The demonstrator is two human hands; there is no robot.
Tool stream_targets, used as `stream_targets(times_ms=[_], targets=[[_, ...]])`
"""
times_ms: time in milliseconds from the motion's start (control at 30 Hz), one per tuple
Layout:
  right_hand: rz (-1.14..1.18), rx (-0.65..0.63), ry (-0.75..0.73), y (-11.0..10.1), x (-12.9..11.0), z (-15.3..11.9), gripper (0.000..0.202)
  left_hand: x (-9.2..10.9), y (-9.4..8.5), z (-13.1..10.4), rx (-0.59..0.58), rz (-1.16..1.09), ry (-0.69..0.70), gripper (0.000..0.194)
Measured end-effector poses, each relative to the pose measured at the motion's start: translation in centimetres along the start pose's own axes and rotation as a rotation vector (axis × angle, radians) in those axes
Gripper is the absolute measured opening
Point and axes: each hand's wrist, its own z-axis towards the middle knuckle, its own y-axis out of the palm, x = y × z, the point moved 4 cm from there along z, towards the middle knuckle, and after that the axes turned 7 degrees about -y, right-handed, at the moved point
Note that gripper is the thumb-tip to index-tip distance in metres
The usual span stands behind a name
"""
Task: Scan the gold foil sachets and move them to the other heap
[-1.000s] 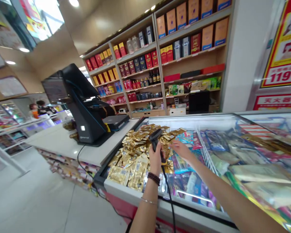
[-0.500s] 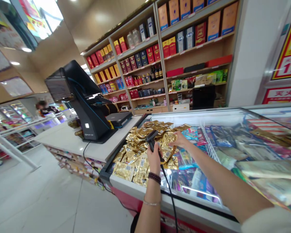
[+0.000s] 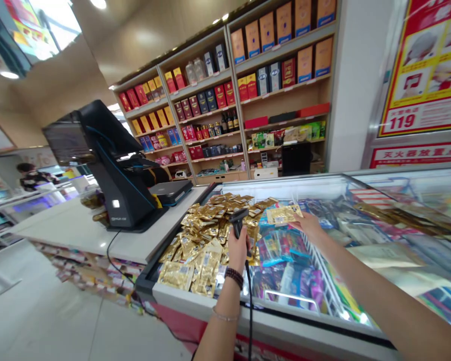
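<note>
My left hand (image 3: 238,246) is closed around the handle of a black barcode scanner (image 3: 239,216), its head pointing up and its cable running down past the freezer's front edge. To the right, my right hand (image 3: 308,224) grips the end of a gold foil packet (image 3: 283,214), held flat above the glass. A heap of similar gold packets (image 3: 201,235) spreads over the left part of the glass-topped chest freezer (image 3: 278,311), behind and beside the scanner. Through the glass, colourful frozen packs (image 3: 281,245) show under my right hand.
A black checkout terminal (image 3: 116,170) and a flat dark box (image 3: 172,191) stand on the white counter (image 3: 71,225) at left. Shelves (image 3: 225,105) of boxed goods line the back wall. White wire dividers (image 3: 325,281) show inside the freezer. Another person (image 3: 35,178) is far left.
My right hand has moved right, away from the heap, with one gold packet in its fingers. The scanner stays in my left hand. The view has turned somewhat to the right.
</note>
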Motion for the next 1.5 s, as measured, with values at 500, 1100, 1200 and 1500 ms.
stream_targets(times_ms=[500,1100,1200,1500], targets=[[0.086,0.202,-0.114,-17.9,-4.4,-1.3,0.029,-2.1,16.8,-6.9,-0.536,-0.082,-0.090,0.081],[0.114,0.213,-0.164,-17.6,-3.7,-1.6,0.050,-4.3,16.6,-8.2,-0.632,0.037,-0.095,0.076],[0.126,0.221,-0.161,-17.5,-3.7,-1.7,0.049,-4.2,16.7,-8.0,-0.638,0.023,-0.105,0.080],[0.154,0.223,-0.165,-17.7,-3.4,-1.7,0.047,-3.3,16.3,-8.4,-0.633,0.025,-0.126,0.080]])
